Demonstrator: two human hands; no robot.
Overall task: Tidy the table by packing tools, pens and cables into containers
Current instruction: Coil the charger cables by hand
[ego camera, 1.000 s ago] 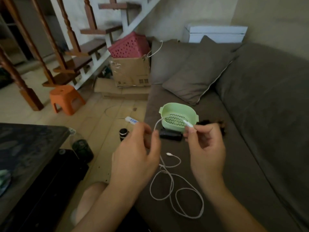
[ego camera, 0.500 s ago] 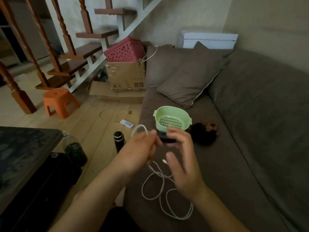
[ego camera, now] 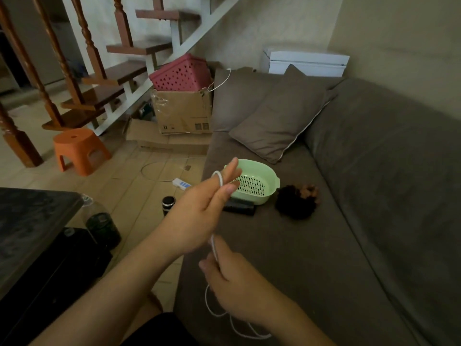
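Here, left hand (ego camera: pixel 199 211) and right hand (ego camera: pixel 235 283) hold one white cable (ego camera: pixel 213 245).

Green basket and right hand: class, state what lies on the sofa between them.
In the head view, a small black box lies just before the green basket; from there to the right hand, gripping the white cable, bare sofa cushion.

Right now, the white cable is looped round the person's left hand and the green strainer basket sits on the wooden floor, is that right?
No. In the head view the green strainer basket sits on the brown sofa, not the wooden floor. The white cable is looped round the left hand, as you said.
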